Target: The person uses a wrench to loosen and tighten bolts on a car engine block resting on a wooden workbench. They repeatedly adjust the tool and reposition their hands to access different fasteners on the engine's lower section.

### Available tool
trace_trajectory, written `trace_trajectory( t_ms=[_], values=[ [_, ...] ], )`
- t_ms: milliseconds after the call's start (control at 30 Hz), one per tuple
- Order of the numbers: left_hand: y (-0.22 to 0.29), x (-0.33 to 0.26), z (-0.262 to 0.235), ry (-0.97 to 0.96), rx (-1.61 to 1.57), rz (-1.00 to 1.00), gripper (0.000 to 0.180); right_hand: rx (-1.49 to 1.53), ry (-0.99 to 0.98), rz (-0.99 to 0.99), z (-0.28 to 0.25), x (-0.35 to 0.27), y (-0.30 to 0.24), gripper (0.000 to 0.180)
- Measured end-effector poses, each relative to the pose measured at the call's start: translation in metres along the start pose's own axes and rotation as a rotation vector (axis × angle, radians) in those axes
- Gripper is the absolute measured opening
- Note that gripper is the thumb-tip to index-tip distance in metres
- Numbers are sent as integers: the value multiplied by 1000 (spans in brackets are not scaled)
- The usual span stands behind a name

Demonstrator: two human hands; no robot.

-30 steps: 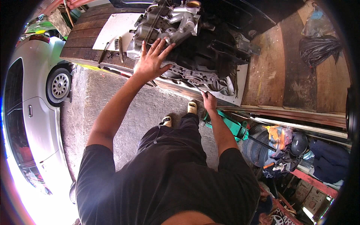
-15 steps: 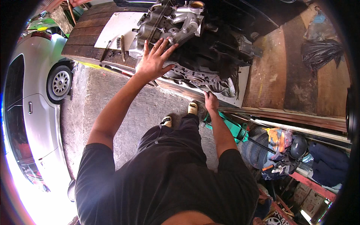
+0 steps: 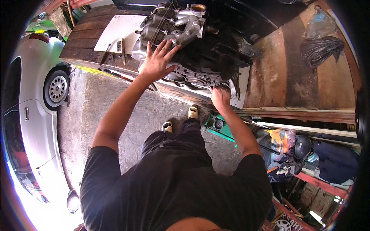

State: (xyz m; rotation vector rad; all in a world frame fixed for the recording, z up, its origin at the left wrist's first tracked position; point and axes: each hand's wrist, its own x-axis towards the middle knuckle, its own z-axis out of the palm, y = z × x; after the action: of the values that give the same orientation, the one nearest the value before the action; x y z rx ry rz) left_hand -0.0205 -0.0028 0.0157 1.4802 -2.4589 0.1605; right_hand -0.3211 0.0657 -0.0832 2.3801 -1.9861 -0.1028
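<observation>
A large engine lies on the workbench, grey metal on its left and near side and dark in the middle. My left hand rests on the engine's left part with its fingers spread, pressing on the grey cover. At the engine's near right edge, my right hand is closed, knuckles up against the metal rim. Whatever it grips is hidden under the fingers. Left of the engine, a wire brush with a wooden handle and a dark slim tool lie beside a white board.
Bare wooden planks extend right of the engine, with a black plastic bag on them. Below the bench stands a green floor jack. A silver car is parked at left. Clothes and a dark helmet are piled at right.
My right hand has moved up and in against the engine's near edge; the thin tool seen at its fingers earlier is now out of sight. My left hand stays spread on the engine.
</observation>
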Motion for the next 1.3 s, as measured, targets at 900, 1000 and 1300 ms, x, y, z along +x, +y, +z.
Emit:
trace_trajectory(
  t_ms=[900,1000,1300],
  values=[
    [-2,1,6,15,-35,-11,79,808,47,333,147,-56,-36,33],
    [-3,-2,3,-23,12,-27,77,900,-47,488,111,-40,-54,52],
    [0,2,3,-23,14,-11,76,730,-7,504,142,-26,-35,49]
  ],
)
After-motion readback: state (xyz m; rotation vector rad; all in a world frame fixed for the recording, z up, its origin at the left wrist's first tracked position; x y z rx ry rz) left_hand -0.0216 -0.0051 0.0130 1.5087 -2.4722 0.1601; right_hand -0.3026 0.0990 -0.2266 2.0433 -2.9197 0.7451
